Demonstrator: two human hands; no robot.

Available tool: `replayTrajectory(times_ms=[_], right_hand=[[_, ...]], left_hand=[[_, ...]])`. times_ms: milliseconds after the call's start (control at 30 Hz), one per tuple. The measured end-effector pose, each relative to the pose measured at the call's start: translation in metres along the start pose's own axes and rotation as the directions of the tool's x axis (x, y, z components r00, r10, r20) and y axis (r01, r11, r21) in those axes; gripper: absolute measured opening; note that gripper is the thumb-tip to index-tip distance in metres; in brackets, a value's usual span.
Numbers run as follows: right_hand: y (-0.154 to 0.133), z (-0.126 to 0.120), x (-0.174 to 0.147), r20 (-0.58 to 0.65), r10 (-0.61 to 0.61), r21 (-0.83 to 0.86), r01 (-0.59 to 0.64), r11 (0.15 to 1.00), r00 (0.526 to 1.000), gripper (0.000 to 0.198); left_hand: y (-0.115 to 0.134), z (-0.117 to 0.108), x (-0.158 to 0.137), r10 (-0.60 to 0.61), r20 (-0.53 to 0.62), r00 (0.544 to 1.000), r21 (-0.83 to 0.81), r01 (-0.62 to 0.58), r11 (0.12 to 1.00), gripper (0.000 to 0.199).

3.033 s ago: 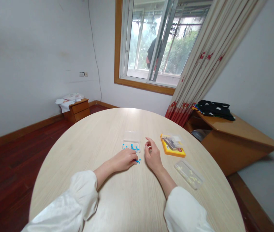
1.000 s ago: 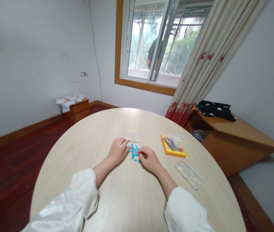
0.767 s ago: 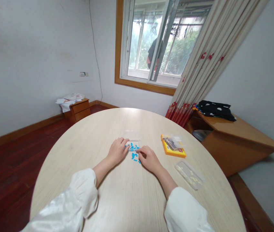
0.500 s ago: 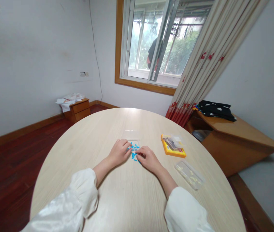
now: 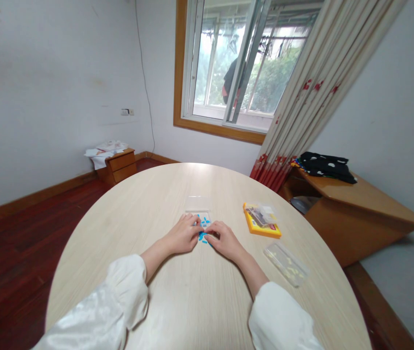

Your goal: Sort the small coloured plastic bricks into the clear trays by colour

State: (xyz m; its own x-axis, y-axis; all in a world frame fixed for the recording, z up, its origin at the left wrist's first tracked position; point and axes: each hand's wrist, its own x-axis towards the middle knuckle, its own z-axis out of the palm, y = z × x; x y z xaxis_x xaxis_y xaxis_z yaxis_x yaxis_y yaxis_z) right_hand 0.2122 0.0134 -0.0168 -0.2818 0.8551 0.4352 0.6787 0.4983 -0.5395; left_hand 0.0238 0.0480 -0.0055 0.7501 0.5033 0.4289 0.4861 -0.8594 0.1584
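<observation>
Small blue plastic pieces (image 5: 203, 237) lie loose on the table and in an open clear plastic box (image 5: 197, 204), whose lid is folded back. My left hand (image 5: 185, 234) is closed over the box's left side, with its fingertips down among the blue pieces. My right hand (image 5: 223, 238) is closed as well, thumb and fingers bent together at the right of the pieces. The fingertips of both hands meet or nearly meet. Whatever they pinch is too small and too covered to make out.
On the right of the round table (image 5: 148, 194) lies a yellow box (image 5: 265, 233) with a clear case (image 5: 263, 214) on top. Nearer me is a clear box (image 5: 286, 264) with pale yellow pieces. A wooden desk (image 5: 374, 204) with dark cloth stands beyond the table's right edge.
My left hand has shifted slightly toward me, and its fingertips have come over to those of my right hand. The right hand has hardly moved.
</observation>
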Motion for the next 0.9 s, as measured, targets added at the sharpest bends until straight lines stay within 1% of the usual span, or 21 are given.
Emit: replayTrajectory(times_ms=[167, 467, 700, 800, 900], right_hand=[[0.0005, -0.0008, -0.0001, 0.009, 0.019, -0.009, -0.019, 1.0, 1.0, 0.006], [0.0013, -0.0005, -0.0006, 0.015, 0.025, -0.03, -0.024, 0.999, 1.0, 0.01], [0.0028, 0.0009, -0.0011, 0.013, 0.035, -0.023, -0.034, 0.999, 0.999, 0.009], [0.004, 0.0014, -0.0014, 0.005, 0.03, -0.017, -0.03, 0.999, 1.0, 0.009], [0.0043, 0.0014, -0.0015, -0.015, 0.038, -0.005, -0.038, 0.999, 0.999, 0.009]], left_hand=[[-0.0002, 0.0011, 0.001, -0.018, 0.013, 1.0, -0.017, 0.019, 1.0, 0.016], [-0.0017, 0.0026, 0.0012, -0.029, 0.031, 0.999, -0.021, 0.029, 0.999, 0.012], [-0.0064, 0.0074, -0.001, -0.004, 0.012, 1.0, -0.047, 0.005, 0.999, 0.01], [-0.0066, 0.0086, -0.0003, 0.007, -0.011, 1.0, -0.048, -0.007, 0.999, 0.011], [-0.0055, 0.0076, 0.0011, -0.016, -0.1, 0.995, -0.04, 0.012, 0.999, 0.013]])
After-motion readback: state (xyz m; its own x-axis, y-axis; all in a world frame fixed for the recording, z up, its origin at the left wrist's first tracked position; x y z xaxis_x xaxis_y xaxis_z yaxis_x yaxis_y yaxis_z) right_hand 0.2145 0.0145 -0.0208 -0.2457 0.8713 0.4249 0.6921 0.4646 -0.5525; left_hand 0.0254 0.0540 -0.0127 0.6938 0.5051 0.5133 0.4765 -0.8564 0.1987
